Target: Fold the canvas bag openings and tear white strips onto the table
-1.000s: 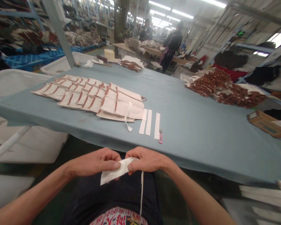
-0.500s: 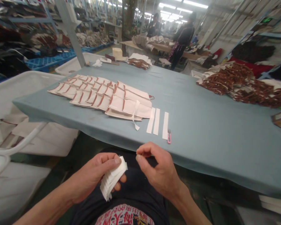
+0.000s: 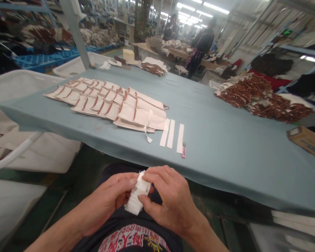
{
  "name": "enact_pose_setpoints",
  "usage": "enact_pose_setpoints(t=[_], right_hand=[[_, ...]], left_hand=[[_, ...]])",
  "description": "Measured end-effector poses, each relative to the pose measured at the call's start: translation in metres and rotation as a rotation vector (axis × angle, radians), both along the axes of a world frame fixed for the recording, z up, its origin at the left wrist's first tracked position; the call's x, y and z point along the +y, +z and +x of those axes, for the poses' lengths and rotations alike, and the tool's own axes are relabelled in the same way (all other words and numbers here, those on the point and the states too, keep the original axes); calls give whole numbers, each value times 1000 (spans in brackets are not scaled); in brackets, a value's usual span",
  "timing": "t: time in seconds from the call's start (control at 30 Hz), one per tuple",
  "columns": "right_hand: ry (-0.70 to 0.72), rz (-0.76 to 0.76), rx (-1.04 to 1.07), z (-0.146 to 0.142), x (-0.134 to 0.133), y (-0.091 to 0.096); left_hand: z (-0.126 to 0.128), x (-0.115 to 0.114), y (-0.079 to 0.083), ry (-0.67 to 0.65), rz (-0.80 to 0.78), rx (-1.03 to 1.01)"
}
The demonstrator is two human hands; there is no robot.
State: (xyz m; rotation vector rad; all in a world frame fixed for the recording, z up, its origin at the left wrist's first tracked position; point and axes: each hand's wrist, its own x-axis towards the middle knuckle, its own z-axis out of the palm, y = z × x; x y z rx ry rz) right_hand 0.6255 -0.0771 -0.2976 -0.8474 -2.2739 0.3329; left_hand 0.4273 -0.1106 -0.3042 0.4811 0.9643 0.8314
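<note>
My left hand (image 3: 109, 194) is closed on a bundle of white fabric strips (image 3: 135, 201), held low in front of my lap, off the table edge. Around the bundle's right side, my right hand (image 3: 172, 197) has its thumb and fingers curled and touching the strips. On the table in front lie three flat white strips (image 3: 170, 134), and a pair of pink-handled thread snips (image 3: 184, 151) touches the rightmost one. A loose, twisted white strip (image 3: 148, 127) hangs over the front of cream fabric pieces with brown trim (image 3: 123, 108), spread in overlapping rows.
A blue-green cloth covers the table (image 3: 212, 154). Brown and cream fabric heaps (image 3: 262, 94) lie at its right, near a cardboard box (image 3: 307, 141). White plastic bins (image 3: 34, 82) stand to the left. Two people (image 3: 201, 45) are in the background.
My right hand has moved left and down onto the bundle, taking hold of its right side. The bundle has shifted slightly right with my left hand. The view has turned a little.
</note>
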Motion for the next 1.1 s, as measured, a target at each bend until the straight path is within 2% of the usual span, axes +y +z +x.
enact_pose_setpoints(t=[0.13,0.3,0.53,0.77,0.93,1.1], right_hand=[[-23,-45,23,2,-3,-2],[-33,-64,66,0,-4,-4],[-103,-43,148,-7,-6,-18],[-214,-299,332,-13,-9,-29],[-277,-328,305,-15,-13,-32],[-295,-369,297,-12,-19,-26]], left_hand=[[-3,0,0,-118,93,29],[-4,0,-3,-172,179,29],[5,3,-9,-115,284,238],[14,3,-20,-53,355,384],[16,0,-22,-23,326,388],[18,-4,-23,-9,333,360]])
